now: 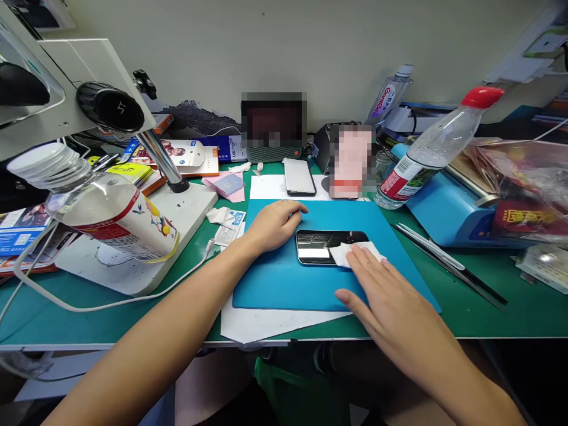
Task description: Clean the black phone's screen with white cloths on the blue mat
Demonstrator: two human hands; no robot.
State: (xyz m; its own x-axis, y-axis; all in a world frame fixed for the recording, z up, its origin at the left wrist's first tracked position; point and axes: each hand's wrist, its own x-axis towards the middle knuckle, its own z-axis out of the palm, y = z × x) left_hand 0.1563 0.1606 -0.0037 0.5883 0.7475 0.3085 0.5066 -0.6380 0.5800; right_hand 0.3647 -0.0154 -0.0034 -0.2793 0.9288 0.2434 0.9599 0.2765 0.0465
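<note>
A black smartphone (317, 247) lies face up on a blue work mat (284, 287), its glossy screen reflecting light. My right hand (386, 302) presses a folded white wipe (339, 254) onto the right part of the screen. Its fingers lie close together over the wipe, with the thumb held apart. To the left of the phone, my left hand (276, 226) rests on the mat. It is open and loosely bent, thumb and forefinger apart, and nothing shows in it.
A microscope stand (177, 183) and a tilted drink bottle (119, 219) occupy the left. Tweezers (448, 260) and a red-capped water bottle (430, 154) are on the right. Behind the mat stand another phone (299, 177) and a small screen (274, 121). A white cable (146, 300) crosses the left side.
</note>
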